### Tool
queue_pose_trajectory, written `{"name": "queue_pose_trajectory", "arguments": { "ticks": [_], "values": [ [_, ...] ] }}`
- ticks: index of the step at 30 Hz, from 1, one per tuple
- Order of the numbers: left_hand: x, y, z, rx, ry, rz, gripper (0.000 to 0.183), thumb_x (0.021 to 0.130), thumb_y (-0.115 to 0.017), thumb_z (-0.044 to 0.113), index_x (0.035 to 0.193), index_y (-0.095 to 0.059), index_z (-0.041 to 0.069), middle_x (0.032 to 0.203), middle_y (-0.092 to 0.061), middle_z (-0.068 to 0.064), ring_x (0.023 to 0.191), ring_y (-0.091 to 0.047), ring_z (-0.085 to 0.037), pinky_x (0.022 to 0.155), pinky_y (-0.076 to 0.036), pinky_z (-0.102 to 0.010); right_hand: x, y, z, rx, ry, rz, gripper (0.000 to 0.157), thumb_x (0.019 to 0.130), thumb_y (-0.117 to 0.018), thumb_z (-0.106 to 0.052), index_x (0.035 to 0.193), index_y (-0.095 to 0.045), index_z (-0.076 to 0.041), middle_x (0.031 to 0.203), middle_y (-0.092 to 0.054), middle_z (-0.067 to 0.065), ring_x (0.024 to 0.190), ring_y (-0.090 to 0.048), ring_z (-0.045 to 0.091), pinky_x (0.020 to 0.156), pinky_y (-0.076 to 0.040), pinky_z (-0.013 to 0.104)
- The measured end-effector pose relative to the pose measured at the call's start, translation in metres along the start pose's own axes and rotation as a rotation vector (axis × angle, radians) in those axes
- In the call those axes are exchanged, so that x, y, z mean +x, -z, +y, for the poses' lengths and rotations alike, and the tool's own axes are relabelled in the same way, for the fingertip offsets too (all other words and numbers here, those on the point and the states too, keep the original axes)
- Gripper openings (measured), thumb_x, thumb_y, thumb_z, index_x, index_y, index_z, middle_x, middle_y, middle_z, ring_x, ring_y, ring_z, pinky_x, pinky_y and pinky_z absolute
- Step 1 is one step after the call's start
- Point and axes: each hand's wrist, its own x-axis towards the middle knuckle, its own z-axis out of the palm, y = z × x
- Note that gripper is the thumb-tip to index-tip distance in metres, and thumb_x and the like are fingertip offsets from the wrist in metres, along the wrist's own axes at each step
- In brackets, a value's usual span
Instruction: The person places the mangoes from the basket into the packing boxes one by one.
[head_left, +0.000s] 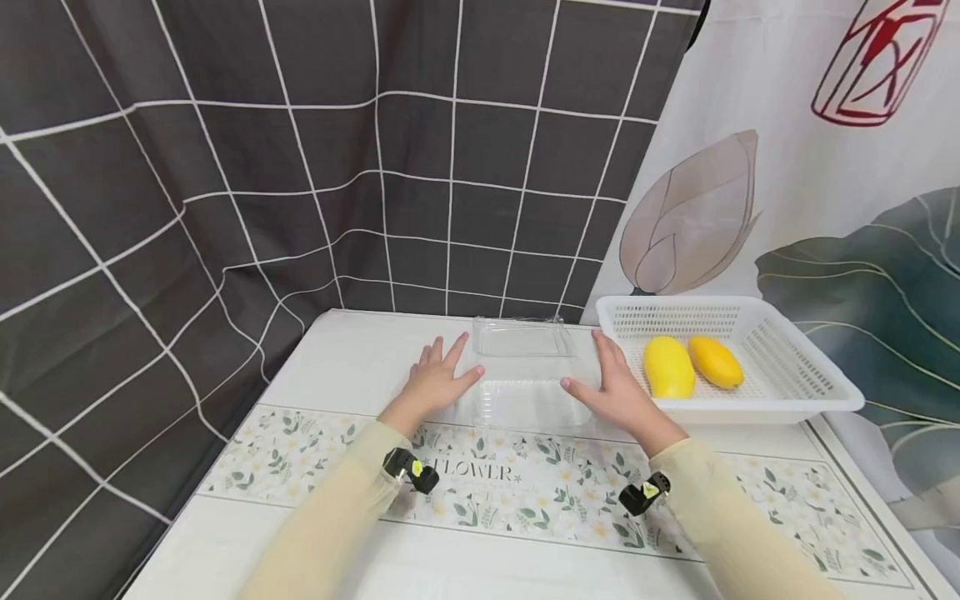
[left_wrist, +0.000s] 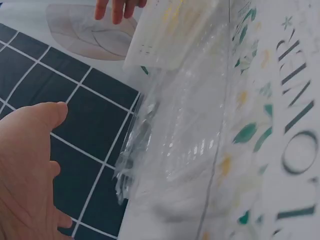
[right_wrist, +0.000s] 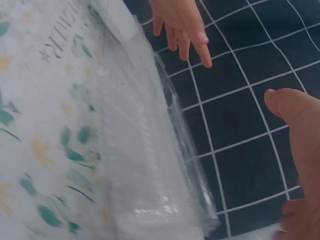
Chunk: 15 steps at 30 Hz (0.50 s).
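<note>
A clear plastic clamshell box (head_left: 528,404) lies on the table with its lid (head_left: 521,340) folded back toward the dark curtain. My left hand (head_left: 435,387) hovers at the box's left side, fingers spread and thumb toward the box. On the other side, my right hand (head_left: 618,392) mirrors it, with fingers extended forward and nothing in its grasp. The left wrist view shows the transparent box (left_wrist: 192,135) beside the left hand (left_wrist: 27,155), whose fingers are apart from it. From the right wrist, the box's raised clear edge (right_wrist: 192,165) shows between both hands.
A white perforated basket (head_left: 798,350) stands to the right, close to my right hand, holding two yellow mango-like fruits (head_left: 669,368). A floral "FLOWER" strip (head_left: 480,492) runs across the white table. Behind hang a dark grid curtain (head_left: 420,208) and a printed white one (head_left: 690,225).
</note>
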Motion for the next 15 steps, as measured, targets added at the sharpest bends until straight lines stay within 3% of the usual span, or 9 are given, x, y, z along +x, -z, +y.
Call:
{"name": "queue_pose_trajectory", "arguments": {
  "ticks": [6, 11, 15],
  "values": [
    [-0.019, -0.022, 0.01, -0.185, -0.008, 0.009, 0.073, 0.089, -0.036, 0.062, 0.148, -0.007, 0.031, 0.15, -0.008, -0.021, 0.135, -0.009, -0.042, 0.104, -0.017, -0.061, -0.019, -0.02, -0.004, 0.035, 0.05, 0.163, 0.091, 0.082, -0.062, -0.049, 0.148, -0.009, -0.015, 0.151, -0.011, 0.013, 0.135, -0.018, 0.035, 0.102, -0.026, 0.058],
    [-0.027, -0.035, 0.012, -0.37, -0.022, 0.004, 0.071, 0.089, -0.038, 0.06, 0.148, -0.007, 0.034, 0.153, -0.004, -0.01, 0.137, -0.008, -0.035, 0.103, -0.016, -0.062, -0.027, -0.042, 0.001, 0.147, -0.023, 0.116, 0.094, 0.083, -0.061, -0.049, 0.149, -0.002, -0.017, 0.152, -0.007, 0.014, 0.136, -0.013, 0.036, 0.105, -0.019, 0.057],
    [-0.03, -0.043, 0.011, -0.427, -0.029, -0.006, 0.072, 0.088, -0.036, 0.062, 0.148, -0.006, 0.034, 0.153, -0.004, -0.007, 0.137, -0.01, -0.031, 0.105, -0.016, -0.059, -0.03, -0.055, 0.008, 0.202, -0.11, 0.093, 0.097, 0.081, -0.062, -0.051, 0.148, -0.003, -0.014, 0.151, -0.008, 0.019, 0.136, -0.012, 0.037, 0.107, -0.017, 0.055]
  ]
}}
